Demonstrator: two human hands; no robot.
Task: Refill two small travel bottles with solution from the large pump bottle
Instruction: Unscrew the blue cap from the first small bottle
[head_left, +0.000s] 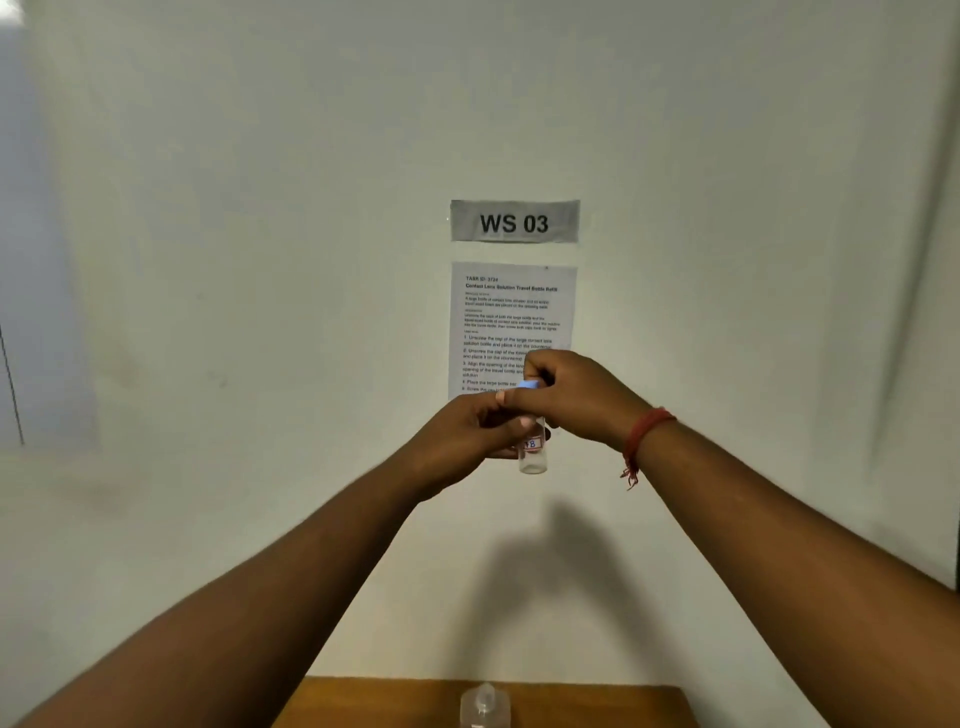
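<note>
Both arms are raised before a white wall. The left hand (470, 431) grips the body of a small clear travel bottle (533, 451), fingers curled round it; the bottle hangs upright below the fingers and bears a small label. The right hand (566, 395), wearing a red thread bracelet (640, 439), pinches the blue cap (529, 385) at the bottle's top. Behind the fingers hang an instruction sheet (511, 312) and a "WS 03" sign (514, 222). Far below the fingers, a clear bottle top (484, 704) stands on the wooden worktop (363, 701).
</note>
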